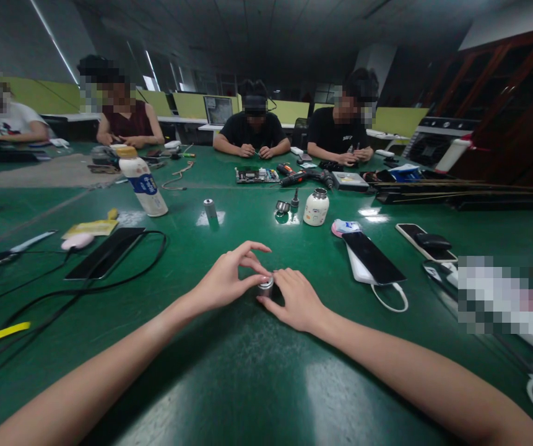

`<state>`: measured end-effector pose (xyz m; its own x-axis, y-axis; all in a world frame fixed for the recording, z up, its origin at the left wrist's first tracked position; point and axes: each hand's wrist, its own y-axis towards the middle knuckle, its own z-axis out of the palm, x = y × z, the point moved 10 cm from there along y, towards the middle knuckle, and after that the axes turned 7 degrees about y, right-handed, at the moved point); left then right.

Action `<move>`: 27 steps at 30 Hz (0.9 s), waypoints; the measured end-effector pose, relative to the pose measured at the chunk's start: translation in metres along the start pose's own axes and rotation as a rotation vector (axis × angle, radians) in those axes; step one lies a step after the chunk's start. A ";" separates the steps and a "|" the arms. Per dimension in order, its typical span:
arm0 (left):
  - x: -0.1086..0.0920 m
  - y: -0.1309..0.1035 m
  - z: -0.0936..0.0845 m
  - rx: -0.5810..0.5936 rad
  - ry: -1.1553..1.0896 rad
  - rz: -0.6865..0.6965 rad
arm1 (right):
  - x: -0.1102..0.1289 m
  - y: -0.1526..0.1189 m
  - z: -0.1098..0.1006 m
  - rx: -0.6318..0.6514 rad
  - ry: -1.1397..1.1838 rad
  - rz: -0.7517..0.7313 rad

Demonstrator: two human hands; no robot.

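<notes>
A small silver metal cylinder [265, 288] stands upright on the green table between my hands, its lower part partly hidden by fingers. My right hand [298, 298] grips its side between thumb and curled fingers. At its top rim, the thumb and fingertips of my left hand [226, 277] pinch together, with the index finger raised above. Farther off, a similar small grey cylinder [209, 208] stands alone. Beyond my hands to the right are a white patterned bottle [316, 207] without a lid, a shiny metal cap [282, 207] and a small black part [294, 198].
Left lie a phone [103, 254] with black cables and a tall drink bottle [143, 186]. Right are a phone on a white power bank [372, 257] and another phone [426, 243]. A circuit board [257, 175] and a power drill [306, 178] lie ahead. Several people sit opposite.
</notes>
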<state>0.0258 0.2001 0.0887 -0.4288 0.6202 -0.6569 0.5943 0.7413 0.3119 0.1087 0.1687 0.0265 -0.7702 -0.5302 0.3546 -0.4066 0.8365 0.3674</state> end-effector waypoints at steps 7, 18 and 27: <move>0.055 0.000 -0.020 -0.300 0.140 -0.110 | 0.000 0.000 0.001 0.003 -0.002 -0.007; 0.067 0.002 -0.003 -0.192 0.287 -0.106 | -0.001 -0.001 0.001 -0.009 0.011 -0.002; 0.010 0.005 -0.011 -0.039 -0.072 -0.028 | -0.002 -0.001 0.002 0.007 0.034 0.011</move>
<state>0.0172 0.2130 0.0915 -0.3939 0.5799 -0.7132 0.5550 0.7685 0.3183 0.1095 0.1693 0.0233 -0.7573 -0.5255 0.3878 -0.4017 0.8430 0.3577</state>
